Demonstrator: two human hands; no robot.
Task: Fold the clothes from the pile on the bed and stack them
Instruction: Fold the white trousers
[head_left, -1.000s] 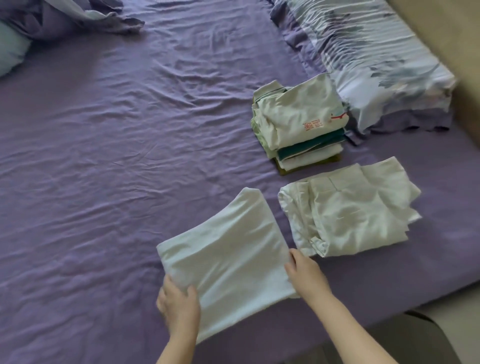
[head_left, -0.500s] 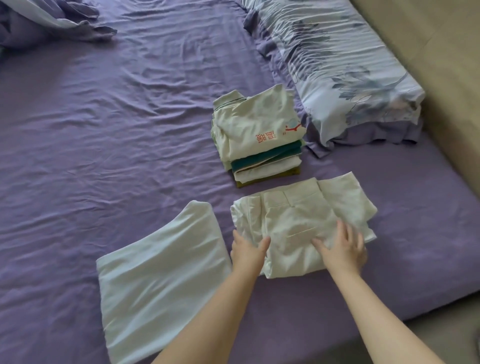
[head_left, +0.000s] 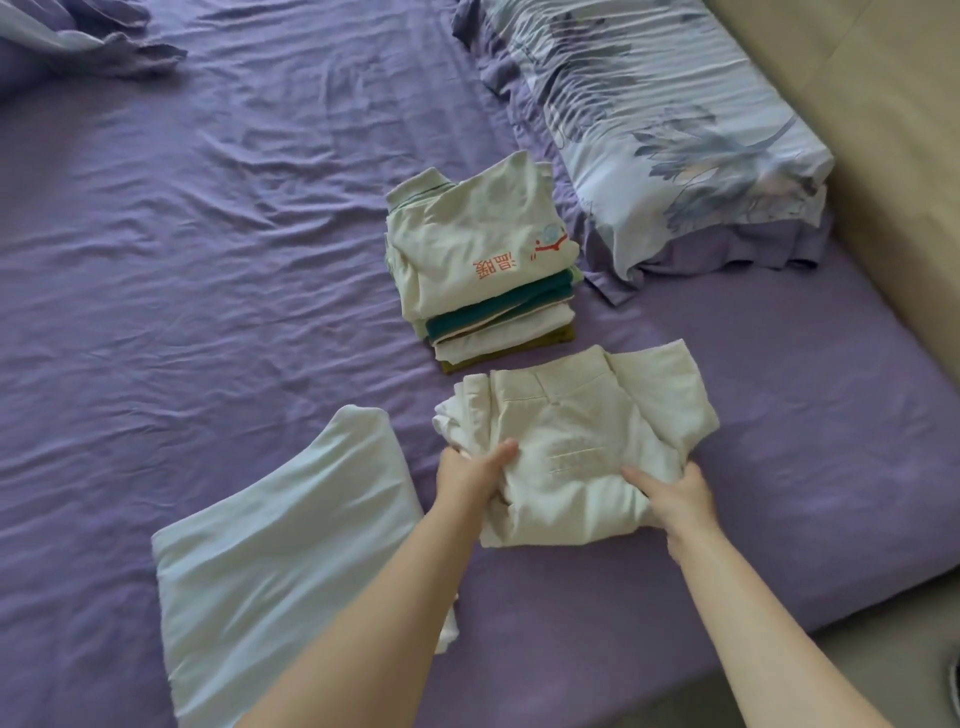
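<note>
**Both hands on the folded cream trousers**

Centrally, folded cream trousers (head_left: 576, 441) are shown lying on the purple bed sheet (head_left: 208, 260), near the front edge of the bed. The left hand (head_left: 475, 470) is placed at the left near corner of the bundle, its thumb laid on top of the cloth and its fingers tucked under the edge, so that its grip is clamped on the trousers. The right hand (head_left: 675, 493) is set at the right near edge in the same way: the thumb is seen pointing left across the top layer, the fingers are hidden beneath the fold, and its grip is likewise closed on the trousers. Both forearms are seen entering from the bottom of the view.

Just beside the trousers, to their left, a folded pale blue garment (head_left: 280, 561) is laid flat on the sheet; its right edge is partly covered by the left forearm. Just behind the trousers, a stack of folded clothes (head_left: 483, 275) is seen, topped by a cream shirt with red printed characters, with teal, white and olive layers visible below it. A floral pillow (head_left: 675, 119) is placed to the right of the stack, along the beige headboard (head_left: 893, 156). Crumpled bedding (head_left: 78, 36) is seen at the far left corner.
</note>
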